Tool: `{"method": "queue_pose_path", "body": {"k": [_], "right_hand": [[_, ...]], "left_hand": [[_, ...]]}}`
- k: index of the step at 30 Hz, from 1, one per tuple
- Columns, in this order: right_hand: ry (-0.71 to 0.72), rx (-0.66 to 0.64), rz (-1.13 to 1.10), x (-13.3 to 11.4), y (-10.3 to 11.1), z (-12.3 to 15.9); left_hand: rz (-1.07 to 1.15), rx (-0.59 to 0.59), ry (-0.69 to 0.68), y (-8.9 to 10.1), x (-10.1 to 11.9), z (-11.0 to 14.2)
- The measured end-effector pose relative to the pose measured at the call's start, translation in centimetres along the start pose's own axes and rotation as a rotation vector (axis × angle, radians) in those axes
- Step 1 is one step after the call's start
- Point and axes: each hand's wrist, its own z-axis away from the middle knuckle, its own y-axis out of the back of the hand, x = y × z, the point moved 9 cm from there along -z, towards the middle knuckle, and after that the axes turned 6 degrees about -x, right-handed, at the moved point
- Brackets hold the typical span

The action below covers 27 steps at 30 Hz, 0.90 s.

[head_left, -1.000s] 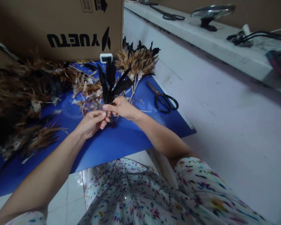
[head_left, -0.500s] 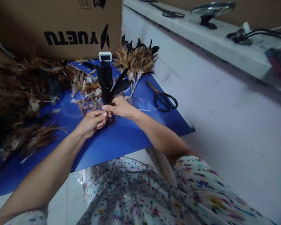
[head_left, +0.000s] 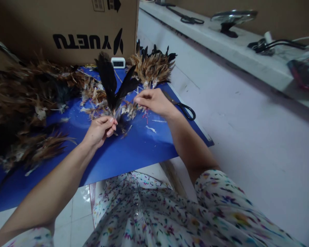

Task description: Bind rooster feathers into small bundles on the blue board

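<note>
My left hand (head_left: 101, 129) pinches the quill ends of a small bunch of black feathers (head_left: 110, 84), which fans upward over the blue sheet (head_left: 123, 151). My right hand (head_left: 154, 102) hovers a little to the right, fingers curled in a pinch near the loose brown feathers (head_left: 130, 109); what it holds, if anything, is too small to make out. It partly covers the black scissors (head_left: 186, 110) lying on the sheet's right side.
A tied bundle of brown, black-tipped feathers (head_left: 153, 67) lies at the back of the sheet. A large heap of brown feathers (head_left: 28, 103) fills the left. A cardboard box (head_left: 67, 31) stands behind, with a small white device (head_left: 117, 62) before it. A white ledge (head_left: 221, 34) carries more scissors.
My right hand has let go of the black bunch and moved up and to the right, towards the scissors. The left hand alone holds the bunch, which now stands higher.
</note>
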Motion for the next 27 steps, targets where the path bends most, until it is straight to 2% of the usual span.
{"method": "queue_pose_path", "body": {"k": [3, 5, 9, 12, 15, 19, 21, 27], "right_hand": [[-0.04, 0.024, 0.304, 1.0, 3.2, 0.7], [-0.114, -0.01, 0.481, 2.4, 3.8, 1.1], [-0.258, -0.115, 0.595, 5.7, 2.4, 1.7], [-0.261, -0.17, 0.614, 6.9, 1.1, 1.8], [-0.189, -0.179, 0.514, 6.9, 0.6, 1.8], [-0.107, -0.088, 0.168, 5.9, 0.8, 1.9], [-0.1, -0.053, 0.035, 5.4, 0.2, 1.9], [-0.061, 0.004, -0.032, 2.7, -3.1, 1.8]], "left_hand": [[0.004, 0.033, -0.043, 0.2, 0.4, 0.1], [0.0, 0.043, -0.07, 0.4, 0.6, 0.0], [0.016, 0.055, -0.085, 0.8, 0.4, -0.1], [0.043, 0.059, -0.083, 1.0, 0.2, -0.2], [0.07, 0.058, -0.071, 0.9, -0.1, -0.2], [0.131, 0.021, -0.001, 0.0, -0.9, -0.1], [0.167, -0.006, 0.04, -0.7, -1.4, 0.1], [0.216, -0.088, 0.085, -2.1, -2.0, 0.5]]}}
